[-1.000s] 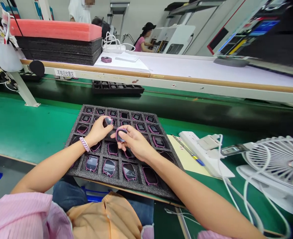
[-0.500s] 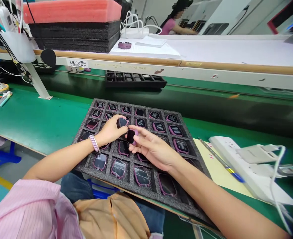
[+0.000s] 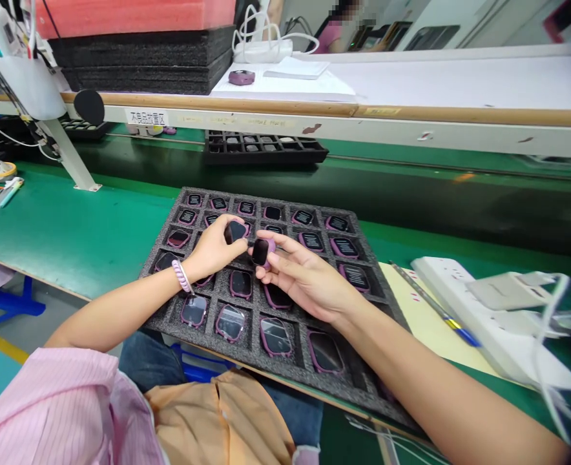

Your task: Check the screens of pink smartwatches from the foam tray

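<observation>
Above the grey foam tray (image 3: 363, 381), my left hand (image 3: 214, 247) is closed around a purple smartwatch body (image 3: 236, 231) with a dark face. Close beside it, my right hand (image 3: 305, 274) pinches a second purple smartwatch (image 3: 261, 252), its dark screen tilted toward the left. The two watches are held almost touching; I cannot tell whether they meet. Beneath the hands, the tray's square pockets hold several more purple watches, such as a near watch (image 3: 230, 323) with a glossy face. Some far watches, like one in the back row (image 3: 337, 223), show lit text.
A white power strip (image 3: 479, 323), a pen (image 3: 453, 323) and yellow paper (image 3: 406, 290) lie right of the tray. Behind, a raised shelf (image 3: 392, 119) carries foam stacks (image 3: 140, 61) and another watch (image 3: 241, 77). Under it sits a black divided tray (image 3: 266, 155). A person (image 3: 331, 35) is beyond.
Both hands have risen slightly with their watches, and the right-hand watch has shifted a little right. More of the tray watch below my right hand shows. The head view has tilted slightly.
</observation>
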Action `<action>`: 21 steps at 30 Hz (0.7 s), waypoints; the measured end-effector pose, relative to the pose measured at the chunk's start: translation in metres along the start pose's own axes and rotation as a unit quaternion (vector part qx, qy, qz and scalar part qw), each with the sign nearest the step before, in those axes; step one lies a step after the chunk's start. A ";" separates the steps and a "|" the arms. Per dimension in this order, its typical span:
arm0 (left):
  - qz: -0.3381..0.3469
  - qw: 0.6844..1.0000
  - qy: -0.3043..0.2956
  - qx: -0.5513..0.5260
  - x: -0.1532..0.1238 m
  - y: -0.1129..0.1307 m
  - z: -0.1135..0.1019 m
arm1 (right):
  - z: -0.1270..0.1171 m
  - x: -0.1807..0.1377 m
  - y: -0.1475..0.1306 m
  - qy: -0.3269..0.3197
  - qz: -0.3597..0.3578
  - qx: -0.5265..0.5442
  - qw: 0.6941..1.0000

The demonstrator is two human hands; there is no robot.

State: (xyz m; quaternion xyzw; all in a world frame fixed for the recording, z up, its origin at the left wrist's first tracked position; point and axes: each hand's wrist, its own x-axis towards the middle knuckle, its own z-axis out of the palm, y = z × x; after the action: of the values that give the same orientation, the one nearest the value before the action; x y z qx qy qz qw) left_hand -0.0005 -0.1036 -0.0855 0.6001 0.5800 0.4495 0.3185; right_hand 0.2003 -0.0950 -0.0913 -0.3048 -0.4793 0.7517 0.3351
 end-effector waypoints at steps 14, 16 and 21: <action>0.098 0.993 0.056 0.022 0.006 0.066 -0.019 | 0.005 -0.001 -0.055 -0.028 -0.121 -0.006 0.992; 0.110 0.991 0.070 0.009 0.006 0.074 -0.019 | 0.010 -0.007 -0.064 -0.043 -0.126 -0.004 0.991; 0.118 0.989 0.085 -0.023 0.009 0.077 -0.014 | 0.013 -0.007 -0.069 -0.033 -0.154 -0.035 0.987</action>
State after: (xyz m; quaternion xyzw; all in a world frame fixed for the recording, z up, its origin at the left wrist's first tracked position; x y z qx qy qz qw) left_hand 0.0182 -0.1064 -0.0089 0.6168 0.5193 0.5464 0.2268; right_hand 0.2090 -0.0855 -0.0222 -0.2139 -0.5576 0.6837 0.4194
